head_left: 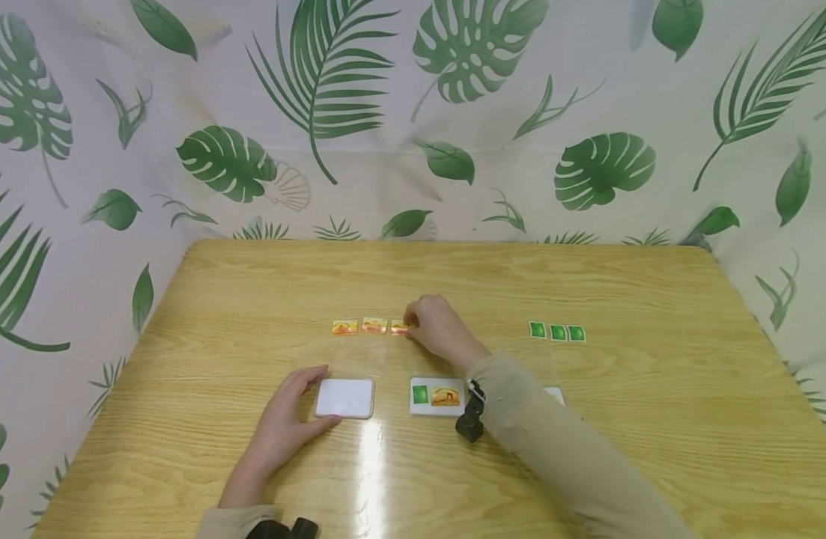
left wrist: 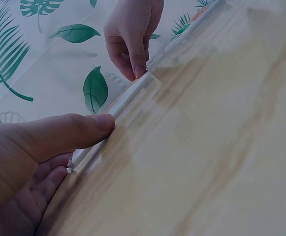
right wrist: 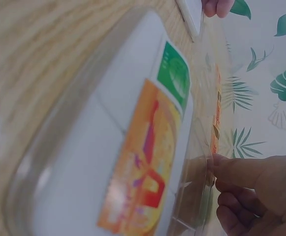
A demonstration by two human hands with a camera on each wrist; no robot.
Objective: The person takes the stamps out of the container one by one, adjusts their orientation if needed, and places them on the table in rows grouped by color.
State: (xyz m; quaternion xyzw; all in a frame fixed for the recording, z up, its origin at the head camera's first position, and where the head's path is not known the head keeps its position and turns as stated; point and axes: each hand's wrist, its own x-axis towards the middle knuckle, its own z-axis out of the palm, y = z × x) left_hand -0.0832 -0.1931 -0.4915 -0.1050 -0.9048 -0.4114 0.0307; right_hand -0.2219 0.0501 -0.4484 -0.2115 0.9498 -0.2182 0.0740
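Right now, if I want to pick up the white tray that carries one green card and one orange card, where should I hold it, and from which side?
Probably by its two short side edges, coming from above. The white tray lies flat on the table, and its raised rim gives fingers a hold. The green card and orange card lie loose on top, so keep it level. The right hand is at the orange row beyond it.

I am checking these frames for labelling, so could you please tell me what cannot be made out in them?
- Head view: the third orange card is mostly hidden under the right hand.
- Head view: a white tray is largely covered by the right sleeve.
- Head view: the green cards are too small to read.
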